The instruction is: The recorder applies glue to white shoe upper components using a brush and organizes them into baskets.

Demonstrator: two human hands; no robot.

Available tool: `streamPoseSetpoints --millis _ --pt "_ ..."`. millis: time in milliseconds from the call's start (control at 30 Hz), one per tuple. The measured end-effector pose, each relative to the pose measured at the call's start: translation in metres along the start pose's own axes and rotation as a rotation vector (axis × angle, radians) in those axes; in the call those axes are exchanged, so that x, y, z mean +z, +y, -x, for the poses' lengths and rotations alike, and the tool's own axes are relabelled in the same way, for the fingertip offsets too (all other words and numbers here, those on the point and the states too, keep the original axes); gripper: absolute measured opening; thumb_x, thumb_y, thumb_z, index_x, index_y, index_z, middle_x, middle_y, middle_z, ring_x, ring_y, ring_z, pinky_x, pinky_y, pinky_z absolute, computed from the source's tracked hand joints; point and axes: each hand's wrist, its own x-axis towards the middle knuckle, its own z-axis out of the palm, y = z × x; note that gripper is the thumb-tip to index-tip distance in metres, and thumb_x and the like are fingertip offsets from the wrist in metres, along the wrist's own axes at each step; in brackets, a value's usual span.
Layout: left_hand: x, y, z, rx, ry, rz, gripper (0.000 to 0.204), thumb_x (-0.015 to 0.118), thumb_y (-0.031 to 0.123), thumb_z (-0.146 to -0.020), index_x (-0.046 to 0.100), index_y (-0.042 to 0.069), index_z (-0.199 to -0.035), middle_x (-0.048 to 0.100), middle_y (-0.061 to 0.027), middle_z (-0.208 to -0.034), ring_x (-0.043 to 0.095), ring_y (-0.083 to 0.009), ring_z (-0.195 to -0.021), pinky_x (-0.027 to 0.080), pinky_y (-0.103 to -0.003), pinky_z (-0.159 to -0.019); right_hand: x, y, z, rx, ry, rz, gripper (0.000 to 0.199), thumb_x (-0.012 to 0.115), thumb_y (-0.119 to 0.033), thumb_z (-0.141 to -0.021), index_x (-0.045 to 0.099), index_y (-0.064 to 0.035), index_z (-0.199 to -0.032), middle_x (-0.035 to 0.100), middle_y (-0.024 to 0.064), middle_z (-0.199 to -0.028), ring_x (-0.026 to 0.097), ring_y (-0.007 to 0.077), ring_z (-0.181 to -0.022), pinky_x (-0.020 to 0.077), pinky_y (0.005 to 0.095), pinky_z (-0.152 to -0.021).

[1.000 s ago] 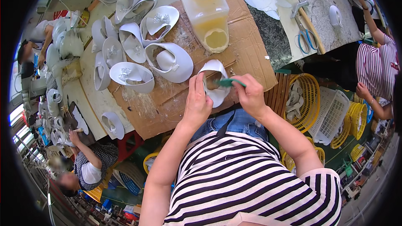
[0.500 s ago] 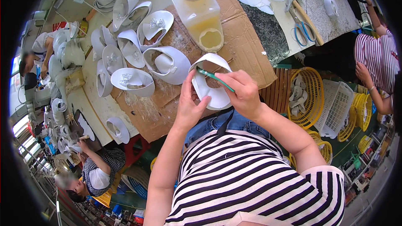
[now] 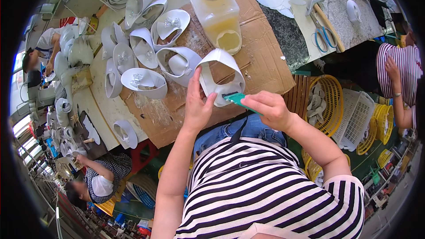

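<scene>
Head view: left hand (image 3: 198, 106) grips a curved white shoe upper (image 3: 220, 77) above a cardboard sheet (image 3: 261, 57) on the surface, while right hand (image 3: 267, 107) pinches a green brush (image 3: 236, 99) touching its lower edge; more uppers (image 3: 144, 82) lie beside it.

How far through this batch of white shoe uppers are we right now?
Hard to call finished pieces. In hand: the left hand holds one white upper while the right hand puts a green-handled brush to its rim, beside the glue jug. About eight more uppers lie on the cardboard; whether they are glued cannot be told.
</scene>
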Motion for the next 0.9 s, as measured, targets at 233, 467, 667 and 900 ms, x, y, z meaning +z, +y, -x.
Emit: streamPoseSetpoints --millis 233,467,667,900 --pt "0.023 -0.017 -0.008 0.088 0.122 -0.176 0.074 0.064 -0.003 -0.079 0.03 0.0 -0.145 0.045 -0.0246 -0.133 0.046 -0.041 -0.123 0.038 -0.043 -0.104 0.02 0.012 0.013 0.245 0.039 0.006 0.034 0.061 0.008 -0.075 0.066 -0.0013 -0.107 0.065 0.0126 -0.089 0.065 0.0274 -0.079 0.0523 0.0367 -0.067" --pt "0.026 -0.01 -0.001 0.207 0.149 -0.406 0.072 0.065 0.0 -0.079 0.033 0.0 -0.144 0.046 -0.0248 -0.134 0.046 -0.0409 -0.124 0.037 -0.043 -0.104 0.031 0.018 0.005 0.728 0.3 -0.14 0.014 0.063 -0.001 -0.089 0.066 -0.0002 -0.102 0.059 0.0135 -0.078 0.062 0.0253 -0.067 0.0477 0.0309 -0.056" --pt "0.025 -0.012 0.002 0.196 0.163 -0.393 0.071 0.066 0.001 -0.079 0.034 -0.001 -0.143 0.046 -0.0241 -0.135 0.046 -0.04 -0.124 0.037 -0.043 -0.105 0.031 0.013 0.006 0.341 0.259 0.148 0.017 0.062 0.001 -0.086 0.064 -0.0004 -0.103 0.059 0.0144 -0.084 0.061 0.0307 -0.068 0.0483 0.0377 -0.057" --pt "0.014 -0.007 0.007 0.033 0.072 -0.152 0.075 0.062 -0.004 -0.083 0.028 0.004 -0.148 0.047 -0.0187 -0.136 0.05 -0.03 -0.124 0.04 -0.039 -0.106 0.026 -0.006 -0.009 0.659 0.286 -0.233 0.021 0.062 0.006 -0.083 0.066 -0.0012 -0.102 0.061 0.0125 -0.086 0.063 0.0232 -0.072 0.0505 0.0301 -0.062"
